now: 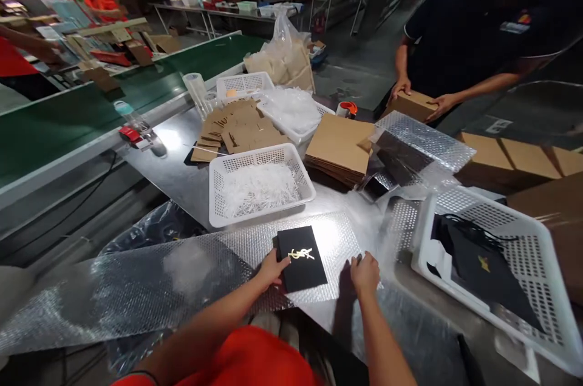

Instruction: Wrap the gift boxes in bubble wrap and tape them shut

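Note:
A flat black box (301, 274) with a gold monogram lies on a long sheet of bubble wrap (191, 277). My left hand (272, 267) grips its left edge, thumb on top and fingers at the side. To the right of the box, apart from it, my right hand (365, 274) is closed at the right end of the bubble wrap. A small dark bit shows at its fingertips, too small to name. The bubble wrap runs across the metal table (182, 182) and hangs off toward the lower left.
A white basket (262, 216) of shredded filler stands beyond the box, beside stacked cardboard (339, 143). At right, another white basket (483, 307) holds black bags. A tape dispenser (132, 134) sits near the green conveyor (191, 67). Across the table, a person holds a carton (412, 105).

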`<state>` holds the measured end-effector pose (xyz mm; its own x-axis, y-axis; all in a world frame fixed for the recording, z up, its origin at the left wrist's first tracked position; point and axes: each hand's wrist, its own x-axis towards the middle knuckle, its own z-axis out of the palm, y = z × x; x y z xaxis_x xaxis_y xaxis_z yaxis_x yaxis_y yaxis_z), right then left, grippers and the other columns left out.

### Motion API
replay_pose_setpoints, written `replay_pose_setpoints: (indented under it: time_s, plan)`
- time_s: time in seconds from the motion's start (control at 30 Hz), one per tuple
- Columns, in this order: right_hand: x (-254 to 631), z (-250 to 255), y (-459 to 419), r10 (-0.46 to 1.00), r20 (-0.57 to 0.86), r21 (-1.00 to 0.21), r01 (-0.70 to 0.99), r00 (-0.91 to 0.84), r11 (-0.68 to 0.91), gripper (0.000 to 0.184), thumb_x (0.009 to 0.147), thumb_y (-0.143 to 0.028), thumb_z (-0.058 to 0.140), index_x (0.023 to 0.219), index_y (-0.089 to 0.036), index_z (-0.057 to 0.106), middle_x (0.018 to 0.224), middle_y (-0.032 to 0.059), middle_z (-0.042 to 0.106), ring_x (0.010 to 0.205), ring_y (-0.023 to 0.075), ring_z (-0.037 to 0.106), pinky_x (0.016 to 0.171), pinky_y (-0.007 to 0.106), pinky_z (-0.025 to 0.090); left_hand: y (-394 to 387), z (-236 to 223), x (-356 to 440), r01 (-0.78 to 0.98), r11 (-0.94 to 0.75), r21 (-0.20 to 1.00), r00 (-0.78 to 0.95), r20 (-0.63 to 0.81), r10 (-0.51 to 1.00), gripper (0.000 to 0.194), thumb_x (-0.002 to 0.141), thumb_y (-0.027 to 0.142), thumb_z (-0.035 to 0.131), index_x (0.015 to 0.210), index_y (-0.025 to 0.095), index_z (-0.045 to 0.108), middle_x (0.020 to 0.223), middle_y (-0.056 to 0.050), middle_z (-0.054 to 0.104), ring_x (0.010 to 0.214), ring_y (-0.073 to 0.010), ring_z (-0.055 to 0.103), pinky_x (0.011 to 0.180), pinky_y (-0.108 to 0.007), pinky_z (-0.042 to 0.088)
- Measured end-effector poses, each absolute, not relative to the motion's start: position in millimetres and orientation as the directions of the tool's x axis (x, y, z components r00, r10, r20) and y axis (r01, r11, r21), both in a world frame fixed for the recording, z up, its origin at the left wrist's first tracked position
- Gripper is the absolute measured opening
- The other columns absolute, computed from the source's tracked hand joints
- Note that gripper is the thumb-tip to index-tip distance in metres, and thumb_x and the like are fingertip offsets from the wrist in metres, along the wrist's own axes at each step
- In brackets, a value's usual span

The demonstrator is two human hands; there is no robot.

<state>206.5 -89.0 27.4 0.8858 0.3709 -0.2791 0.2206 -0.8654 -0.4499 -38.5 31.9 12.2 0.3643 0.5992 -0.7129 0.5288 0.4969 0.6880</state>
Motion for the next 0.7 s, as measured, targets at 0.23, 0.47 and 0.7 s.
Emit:
replay_pose_setpoints:
  time_s: [0.23,0.47,0.7]
  plan:
    - [268.2,46.3,-83.8,0.529,-0.413,-0.425,0.357,0.741,-0.832,0.013,0.074,-0.025,0.056,0.063,-0.02,0.059,0.073,0.0088,0.065,0.097,0.0354,0.066,0.096,0.06,0.043,31.9,18.7,-34.1,0.517,0.576,0.633,0.307,-0.765,0.566,0.055,0.081,0.048,0.076,0.124,0.023,0.053,0.119,-0.009,0.068,0.087,-0.0212,0.071,0.06,-0.027,0.059]
    - [163.4,77.3,-53.0,0.855,-0.333,-0.701,0.502,0.398,-0.507,0.012,0.073,-0.018,0.058,0.063,-0.021,0.064,0.105,0.0103,0.072,0.106,0.0246,0.064,0.094,0.036,0.05,28.2,25.2,-28.3,0.518,0.557,0.649,0.242,-0.736,0.632,0.046,0.084,0.04,0.074,0.12,0.021,0.054,0.106,-0.006,0.068,0.08,-0.0183,0.069,0.06,-0.028,0.058]
    - [27.9,51.7,-47.8,0.867,-0.227,-0.444,0.745,0.444,-0.498,0.049,0.085,-0.007,0.038,0.123,-0.005,0.069,0.141,0.0274,0.056,0.136,0.0399,0.048,0.107,0.058,0.041,32.8,24.5,-26.5,0.547,0.491,0.678,0.252,-0.692,0.676,0.051,0.073,0.047,0.084,0.109,0.019,0.06,0.076,0.002,0.062,0.066,-0.0156,0.062,0.057,-0.026,0.053]
